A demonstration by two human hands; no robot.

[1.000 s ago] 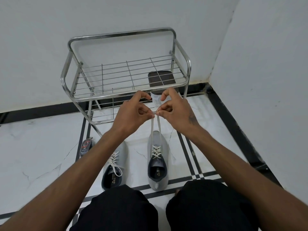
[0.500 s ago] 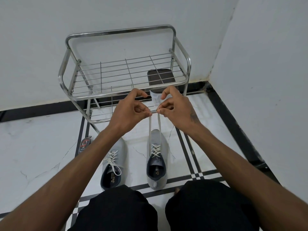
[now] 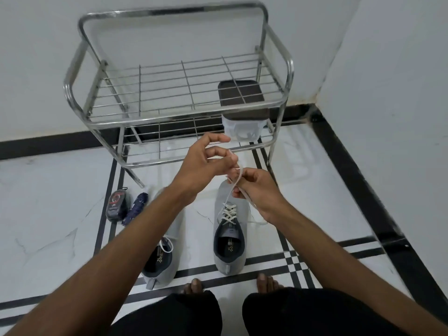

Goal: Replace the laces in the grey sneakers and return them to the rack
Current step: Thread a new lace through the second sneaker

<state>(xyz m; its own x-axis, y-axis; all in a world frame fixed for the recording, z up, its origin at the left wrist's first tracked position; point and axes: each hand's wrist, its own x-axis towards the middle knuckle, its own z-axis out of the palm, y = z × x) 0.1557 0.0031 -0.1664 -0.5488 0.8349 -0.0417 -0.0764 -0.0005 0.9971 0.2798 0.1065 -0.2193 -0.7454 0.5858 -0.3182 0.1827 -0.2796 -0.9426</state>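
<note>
Two grey sneakers are set side by side on the white tiled floor (image 3: 48, 214) in the lower middle of the frame, toes pointing up toward the rack (image 3: 174, 98). The right sneaker (image 3: 229, 241) is laced with a white lace (image 3: 228, 213) crossed over its tongue, and the free ends are drawn up from it to the hands in the centre of the frame. The left hand (image 3: 201, 166) is held above and left of the shoe's toe, its fingers curled and the lace pinched between thumb and fingertips. The right hand (image 3: 259, 190) is held just beside it, lower and to the right, clenched around the other strand, which trails down past the shoe's right side. The two hands are touching or nearly so; which cannot be told because of blur.

The left sneaker (image 3: 162, 258) is partly hidden under the left forearm; a loose white lace loop is seen at its collar.

The steel wire rack is stood against the wall in the upper half of the frame. A clear box with a dark lid (image 3: 242, 100) is seen on its lower shelf at the right. Two small dark bottles (image 3: 127, 204) are laid on the floor left of the sneakers, near the rack's front left leg. Bare toes and black-clad knees are seen at the bottom edge.
</note>
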